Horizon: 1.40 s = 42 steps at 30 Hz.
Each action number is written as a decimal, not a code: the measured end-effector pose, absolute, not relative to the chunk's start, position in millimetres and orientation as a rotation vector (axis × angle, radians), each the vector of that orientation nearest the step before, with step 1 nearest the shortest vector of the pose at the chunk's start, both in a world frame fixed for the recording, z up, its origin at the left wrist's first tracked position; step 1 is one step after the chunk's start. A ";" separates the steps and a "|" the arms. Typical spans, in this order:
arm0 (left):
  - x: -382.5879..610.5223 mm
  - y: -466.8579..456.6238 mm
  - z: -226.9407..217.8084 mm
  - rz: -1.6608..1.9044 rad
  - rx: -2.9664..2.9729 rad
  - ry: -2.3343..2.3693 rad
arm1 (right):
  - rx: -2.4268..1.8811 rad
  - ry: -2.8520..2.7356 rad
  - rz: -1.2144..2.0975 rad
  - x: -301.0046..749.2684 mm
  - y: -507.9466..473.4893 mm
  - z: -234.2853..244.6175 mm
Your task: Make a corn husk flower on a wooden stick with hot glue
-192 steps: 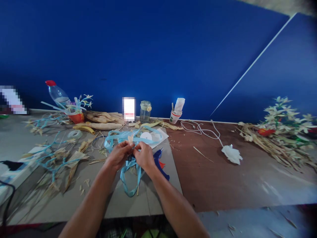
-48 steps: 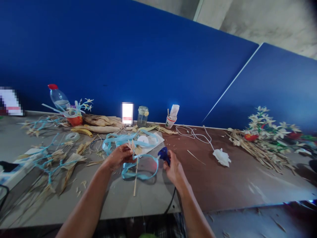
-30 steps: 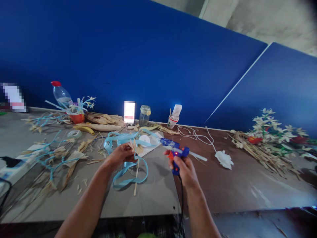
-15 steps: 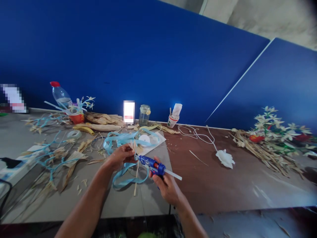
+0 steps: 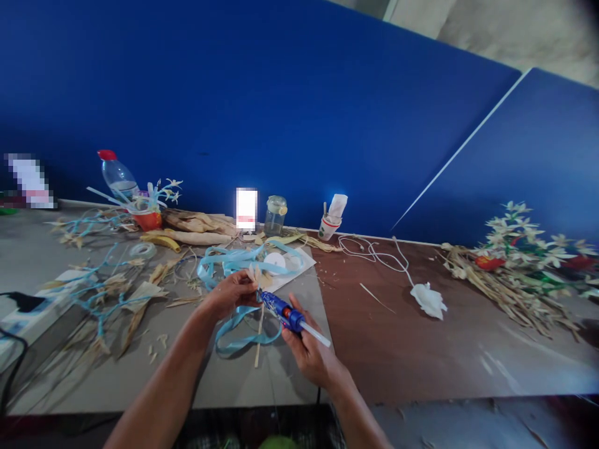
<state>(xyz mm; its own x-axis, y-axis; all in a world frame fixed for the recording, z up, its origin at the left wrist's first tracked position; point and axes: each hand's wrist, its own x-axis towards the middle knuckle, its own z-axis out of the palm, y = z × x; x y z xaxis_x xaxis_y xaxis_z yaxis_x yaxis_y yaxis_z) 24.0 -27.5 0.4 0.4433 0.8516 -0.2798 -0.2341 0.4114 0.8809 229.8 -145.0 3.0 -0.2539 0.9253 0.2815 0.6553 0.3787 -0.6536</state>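
Observation:
My right hand (image 5: 311, 349) is wrapped round a blue hot glue gun (image 5: 281, 308), with a pale glue stick (image 5: 316, 333) jutting from its back end. Its nozzle points up and left, close to the fingers of my left hand (image 5: 234, 294). Those fingers pinch a small pale flower of dried husk (image 5: 254, 274); whether the nozzle touches it I cannot tell. Light blue ribbon (image 5: 224, 346) loops on the table below and behind my hands. A thin straw-coloured strip (image 5: 258, 349) lies beneath the gun.
Blue-stemmed husk flowers (image 5: 100, 305) and a power strip (image 5: 42, 312) lie at left. Along the back stand a red cup (image 5: 147, 219), a bottle (image 5: 119, 178), a lit phone (image 5: 246, 209), a jar (image 5: 276, 215) and a paper cup (image 5: 328, 227). A white cable (image 5: 374, 252) and flower bunch (image 5: 515, 268) are at right.
The glue gun's back end has swung left and down, so the gun slants more steeply, and my right hand turned with it. My left hand keeps its pinch. The view has shifted slightly.

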 end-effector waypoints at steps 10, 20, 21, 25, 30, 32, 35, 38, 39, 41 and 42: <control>24.1 -25.6 -3.6 0.803 0.886 0.849 | -1.311 -2.086 0.438 227.3 -146.4 -1.1; 24.4 -25.4 -3.9 0.781 0.907 0.854 | -1.216 -2.103 0.299 226.9 -143.4 -3.0; 24.5 -25.5 -3.6 0.781 0.910 0.859 | -1.203 -2.103 0.289 226.5 -143.5 -2.6; 25.6 -26.8 -1.2 0.780 0.915 0.873 | -1.198 -2.096 0.257 225.1 -144.8 -3.2; 26.7 -28.2 2.1 0.778 0.913 0.862 | -1.214 -2.076 0.240 222.9 -144.6 -7.9; 26.9 -28.4 2.8 0.772 0.915 0.866 | -1.219 -2.075 0.234 222.1 -144.9 -9.1; 26.9 -28.2 2.1 0.770 0.911 0.883 | -1.205 -2.093 0.200 221.8 -146.6 -8.7; 26.6 -27.2 -0.4 0.768 0.908 0.886 | -1.187 -2.112 0.161 222.5 -148.2 -5.6; 26.5 -26.7 -1.3 0.771 0.905 0.882 | -1.183 -2.117 0.155 222.8 -148.4 -4.2; 26.5 -26.0 -2.5 0.775 0.897 0.871 | -1.172 -2.123 0.143 223.5 -148.0 -1.3; 26.7 -25.7 -2.8 0.773 0.892 0.868 | -1.169 -2.122 0.137 223.7 -147.5 0.0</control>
<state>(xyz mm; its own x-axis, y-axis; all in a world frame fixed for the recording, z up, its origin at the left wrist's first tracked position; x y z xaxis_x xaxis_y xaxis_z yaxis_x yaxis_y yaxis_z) 26.7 -25.7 -2.8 0.4370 0.8474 -0.3017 -0.2019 0.4193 0.8851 223.7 -147.5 0.0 -0.3477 0.7763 0.5258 0.7020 0.5873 -0.4029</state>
